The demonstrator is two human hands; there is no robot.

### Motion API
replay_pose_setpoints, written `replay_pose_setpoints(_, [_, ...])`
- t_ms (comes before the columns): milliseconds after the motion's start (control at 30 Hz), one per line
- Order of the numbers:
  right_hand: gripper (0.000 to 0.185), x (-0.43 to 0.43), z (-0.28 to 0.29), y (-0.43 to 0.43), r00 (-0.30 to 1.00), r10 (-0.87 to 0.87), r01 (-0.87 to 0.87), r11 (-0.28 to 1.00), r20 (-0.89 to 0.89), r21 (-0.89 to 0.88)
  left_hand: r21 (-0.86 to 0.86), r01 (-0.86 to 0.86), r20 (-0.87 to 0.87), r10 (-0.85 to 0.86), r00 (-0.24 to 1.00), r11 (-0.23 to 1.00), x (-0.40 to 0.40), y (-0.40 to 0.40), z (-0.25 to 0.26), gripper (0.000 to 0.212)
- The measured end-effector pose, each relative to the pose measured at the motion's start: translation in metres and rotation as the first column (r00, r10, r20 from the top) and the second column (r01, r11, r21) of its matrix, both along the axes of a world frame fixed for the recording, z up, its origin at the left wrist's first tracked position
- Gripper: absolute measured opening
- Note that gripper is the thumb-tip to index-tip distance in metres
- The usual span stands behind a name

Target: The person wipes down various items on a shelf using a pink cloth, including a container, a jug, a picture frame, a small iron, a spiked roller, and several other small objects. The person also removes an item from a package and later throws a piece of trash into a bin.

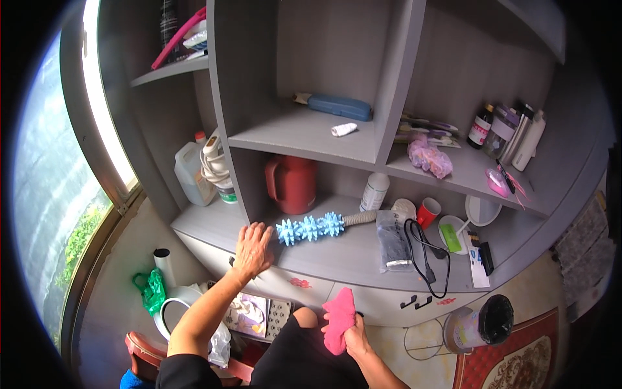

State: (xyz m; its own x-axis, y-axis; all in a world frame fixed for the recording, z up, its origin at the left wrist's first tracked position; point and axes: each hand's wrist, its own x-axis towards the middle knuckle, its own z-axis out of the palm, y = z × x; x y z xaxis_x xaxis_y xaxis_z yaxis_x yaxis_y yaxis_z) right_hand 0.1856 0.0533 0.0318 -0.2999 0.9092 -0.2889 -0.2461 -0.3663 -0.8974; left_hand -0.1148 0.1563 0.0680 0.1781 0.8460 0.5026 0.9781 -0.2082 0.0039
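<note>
My left hand [253,249] lies spread on the front part of the grey cabinet shelf [311,262], at the end of a blue spiked massage roller [311,229]; whether it touches the roller I cannot tell. My right hand [355,335] holds a folded pink cloth [341,318] in front of the drawers. Behind the roller stands a red jug [293,185] with a handle. To the roller's right are a white bottle [374,191], a clear plastic bag [394,243] with dark contents, and a coiled black cable [427,262].
A red cup [428,213], a round mirror [483,211] and a green item [451,237] stand or lie on the right. A plastic jug [192,170] is at the left. Below are a lined waste bin [466,328], a red chair [143,347] and a green bag [151,291].
</note>
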Motion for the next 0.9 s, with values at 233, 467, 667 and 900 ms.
replay_pose_setpoints(233, [0.035, -0.010, -0.004, 0.008, 1.000, -0.004, 0.004, 0.999, -0.001, 0.042, 0.488, 0.175, 0.138, -0.274, 0.952, 0.855, 0.044, -0.006, 0.096, 0.015])
replay_pose_setpoints(467, [0.036, -0.015, -0.028, 0.008, 1.000, -0.021, 0.020, 0.991, 0.009, 0.134, 0.517, 0.047, 0.296, -0.231, 0.927, 0.855, 0.093, 0.057, 0.229, 0.017])
replay_pose_setpoints(667, [0.039, -0.006, -0.009, -0.004, 0.999, -0.026, 0.027, 0.999, 0.020, -0.023, 0.173, 0.007, 0.301, -0.059, 0.952, 0.985, 0.101, 0.104, 0.247, 0.026])
replay_pose_setpoints(900, [0.037, 0.014, -0.012, -0.005, 0.985, -0.172, 0.172, 0.983, 0.004, -0.065, 0.660, 0.329, 0.210, -0.587, 0.782, 0.675, 0.124, 0.053, 0.222, 0.011])
